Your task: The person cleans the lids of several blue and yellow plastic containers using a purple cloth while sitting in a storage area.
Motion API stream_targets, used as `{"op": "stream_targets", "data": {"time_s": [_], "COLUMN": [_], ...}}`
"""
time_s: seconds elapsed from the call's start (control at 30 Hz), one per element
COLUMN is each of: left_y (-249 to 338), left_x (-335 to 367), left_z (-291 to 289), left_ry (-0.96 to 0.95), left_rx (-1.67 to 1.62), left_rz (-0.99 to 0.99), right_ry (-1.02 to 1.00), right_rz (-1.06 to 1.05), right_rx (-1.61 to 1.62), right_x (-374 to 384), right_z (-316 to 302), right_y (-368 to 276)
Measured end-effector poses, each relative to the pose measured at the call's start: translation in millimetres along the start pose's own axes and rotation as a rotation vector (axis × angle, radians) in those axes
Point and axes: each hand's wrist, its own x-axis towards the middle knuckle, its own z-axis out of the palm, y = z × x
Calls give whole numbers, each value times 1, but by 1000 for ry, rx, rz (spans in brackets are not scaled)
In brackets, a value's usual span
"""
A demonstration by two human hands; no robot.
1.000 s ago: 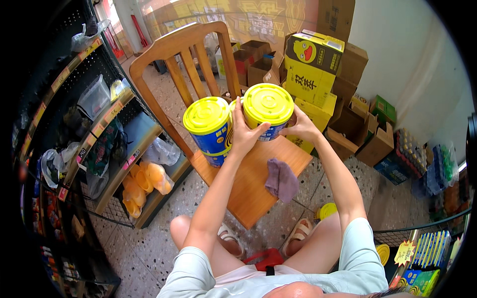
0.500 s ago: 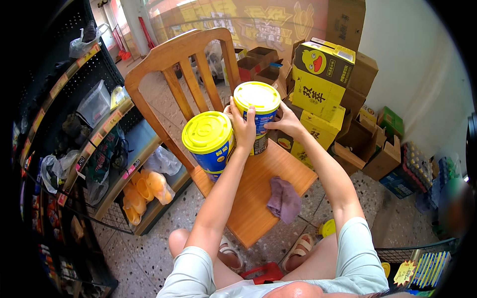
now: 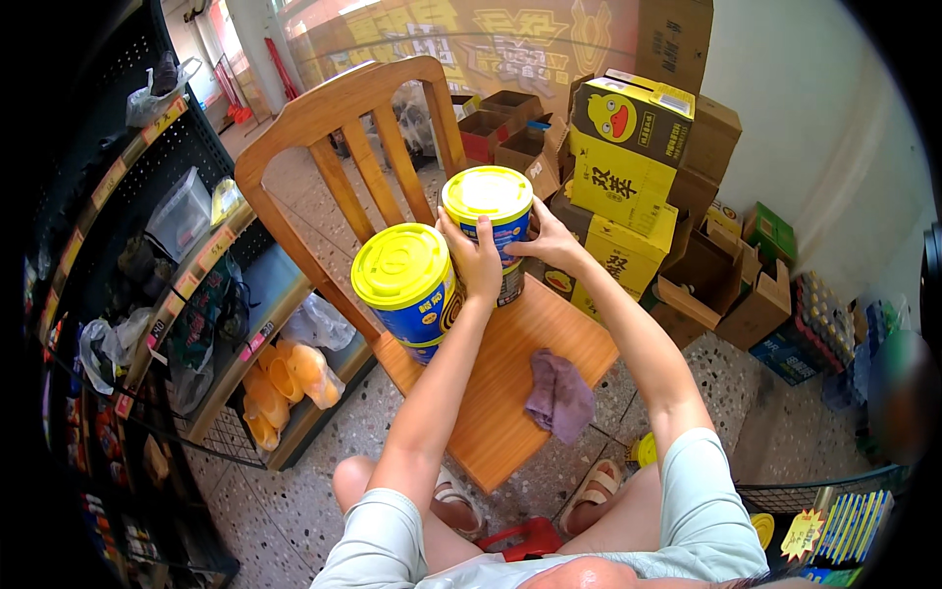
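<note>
Both my hands are around a blue tub with a yellow lid [image 3: 488,193], which stands on top of another tub [image 3: 511,284] on a wooden chair [image 3: 500,393]. My left hand [image 3: 473,257] grips the near left side, thumb pointing up along it. On the right side, my right hand [image 3: 546,240] is closed against the tub below its lid. To the left, close to my left forearm, a second stack carries a blue tub with a yellow-green lid [image 3: 400,267]; the tub under it shows only in part. A crumpled purple cloth [image 3: 560,395] lies on the seat, nearer to me.
Shelves [image 3: 221,324] with bagged goods and orange slippers [image 3: 290,378] run along the left. Yellow cartons [image 3: 623,187] and opened cardboard boxes [image 3: 687,299] are piled beyond the chair at right. A yellow-lidded item [image 3: 646,451] is on the floor by my right foot.
The held tub has shifted slightly left, toward the other stack, with both hands still on it. The whole view has also moved a little. The cloth stays on the seat.
</note>
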Motion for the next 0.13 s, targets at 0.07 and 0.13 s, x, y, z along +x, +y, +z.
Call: {"op": "stream_targets", "data": {"time_s": [0.07,0.13], "left_y": [-3,-5], "left_x": [-4,-8], "left_z": [4,5], "left_ry": [-11,-31], "left_rx": [22,46], "left_rz": [28,9], "right_ry": [58,54], "right_rz": [-94,-67], "right_rx": [-88,-117], "right_x": [3,5], "right_z": [-2,0], "right_y": [6,9]}}
